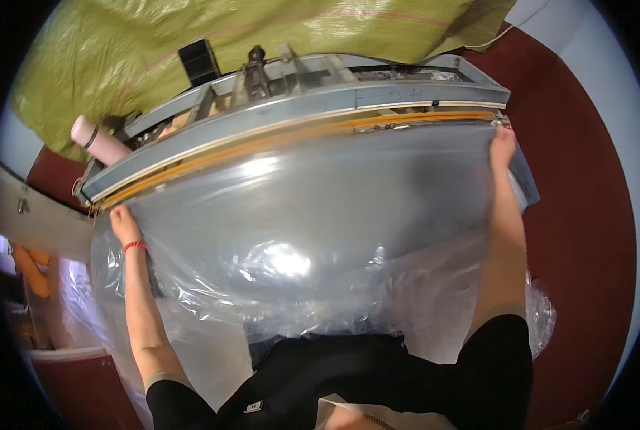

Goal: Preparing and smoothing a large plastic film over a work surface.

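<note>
A wide sheet of clear plastic film is stretched between my two hands, its far edge lying along an orange strip on a long grey metal frame. My left hand, with a red band at the wrist, is closed on the film's left far corner, close to the strip's left end. Farther right, my right hand grips the opposite corner beside the frame's right end. Toward my body the film hangs in shiny, crumpled folds. Both sets of fingertips are partly hidden.
A pink bottle leans at the frame's left end. A black phone-like slab stands behind the frame, near a dark metal fitting. Yellow-green woven sheeting covers the back. A dark red and pale wall rises at right.
</note>
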A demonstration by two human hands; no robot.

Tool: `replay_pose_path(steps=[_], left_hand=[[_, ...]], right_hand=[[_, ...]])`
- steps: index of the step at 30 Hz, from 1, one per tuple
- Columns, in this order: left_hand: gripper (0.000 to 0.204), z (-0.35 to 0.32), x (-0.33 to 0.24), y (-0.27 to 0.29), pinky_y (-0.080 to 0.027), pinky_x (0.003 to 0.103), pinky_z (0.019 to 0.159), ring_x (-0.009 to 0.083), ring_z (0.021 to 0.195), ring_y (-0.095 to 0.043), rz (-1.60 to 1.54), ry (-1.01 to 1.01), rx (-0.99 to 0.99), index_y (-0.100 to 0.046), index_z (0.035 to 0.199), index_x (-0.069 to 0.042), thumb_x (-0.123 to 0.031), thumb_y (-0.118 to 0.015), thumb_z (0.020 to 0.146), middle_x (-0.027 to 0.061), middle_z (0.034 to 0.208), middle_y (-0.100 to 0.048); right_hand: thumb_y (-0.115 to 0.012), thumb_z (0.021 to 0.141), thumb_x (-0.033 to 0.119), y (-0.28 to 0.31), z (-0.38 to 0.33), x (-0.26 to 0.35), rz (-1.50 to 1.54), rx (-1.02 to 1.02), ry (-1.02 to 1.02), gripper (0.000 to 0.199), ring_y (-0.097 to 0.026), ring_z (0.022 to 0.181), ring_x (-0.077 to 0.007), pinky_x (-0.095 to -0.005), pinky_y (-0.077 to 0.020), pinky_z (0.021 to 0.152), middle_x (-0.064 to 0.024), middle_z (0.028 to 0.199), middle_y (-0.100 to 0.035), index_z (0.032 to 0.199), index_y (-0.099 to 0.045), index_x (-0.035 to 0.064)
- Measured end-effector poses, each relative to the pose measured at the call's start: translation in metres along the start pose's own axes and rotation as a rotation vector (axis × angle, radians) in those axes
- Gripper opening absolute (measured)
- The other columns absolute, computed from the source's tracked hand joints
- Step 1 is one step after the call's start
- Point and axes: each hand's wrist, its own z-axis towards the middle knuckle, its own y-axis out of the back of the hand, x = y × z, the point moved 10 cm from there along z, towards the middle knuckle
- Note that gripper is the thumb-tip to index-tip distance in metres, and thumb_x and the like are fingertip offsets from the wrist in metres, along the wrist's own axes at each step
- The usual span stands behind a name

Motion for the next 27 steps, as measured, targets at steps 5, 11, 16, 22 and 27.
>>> replay_pose_path(steps=[5,11,16,22,27], left_hand=[[0.019,0.035,0.044,-0.013,-0.028,0.020,0.048,0.0047,0.054,-0.034,-0.184,0.068,-0.044,-0.049,0.068,-0.008,-0.020,-0.052,0.082,-0.0061,0.060,-0.040],[0.018,0.049,0.066,-0.026,-0.030,0.017,0.053,0.0034,0.058,-0.038,-0.328,0.124,-0.020,-0.050,0.067,-0.009,-0.014,-0.058,0.083,-0.0061,0.065,-0.046],[0.028,0.055,0.062,-0.009,-0.029,0.020,0.044,0.0044,0.047,-0.033,-0.214,0.080,-0.079,-0.045,0.056,-0.011,-0.018,-0.057,0.081,-0.0063,0.056,-0.041],[0.011,0.048,0.070,-0.009,-0.048,0.027,0.053,0.0128,0.059,-0.053,-0.349,0.269,-0.086,-0.048,0.079,-0.006,-0.014,-0.042,0.082,0.0038,0.070,-0.054],[0.007,0.029,0.019,-0.008,-0.041,0.021,0.054,0.0073,0.061,-0.048,-0.276,0.201,0.118,-0.054,0.081,-0.006,-0.013,-0.054,0.081,-0.0009,0.072,-0.053]], right_hand=[[-0.056,0.082,0.023,-0.046,0.003,0.005,0.171,0.003,-0.097,0.022,-0.051,0.066,-0.0162,-0.0297,-0.0425,0.065,-0.0075,0.070,-0.056,0.076,-0.055,0.0016],[-0.057,0.078,0.018,-0.042,-0.006,0.020,0.168,-0.062,-0.191,0.019,-0.048,0.057,-0.0101,-0.0258,-0.0412,0.056,-0.0027,0.061,-0.054,0.068,-0.053,0.0025],[-0.051,0.081,0.012,-0.056,-0.003,-0.004,0.479,0.067,-0.448,0.010,-0.051,0.043,-0.0143,-0.0257,-0.0402,0.038,-0.0077,0.060,-0.054,0.083,-0.045,0.0044],[-0.046,0.085,0.014,-0.045,-0.007,0.012,0.495,0.011,-0.434,0.012,-0.052,0.045,-0.0149,-0.0262,-0.0407,0.040,-0.0084,0.060,-0.053,0.085,-0.044,0.0027],[-0.054,0.083,0.024,-0.022,-0.009,0.068,0.408,0.231,-0.228,0.027,-0.056,0.059,-0.0136,-0.0270,-0.0451,0.056,-0.0071,0.071,-0.060,0.082,-0.057,-0.0030]])
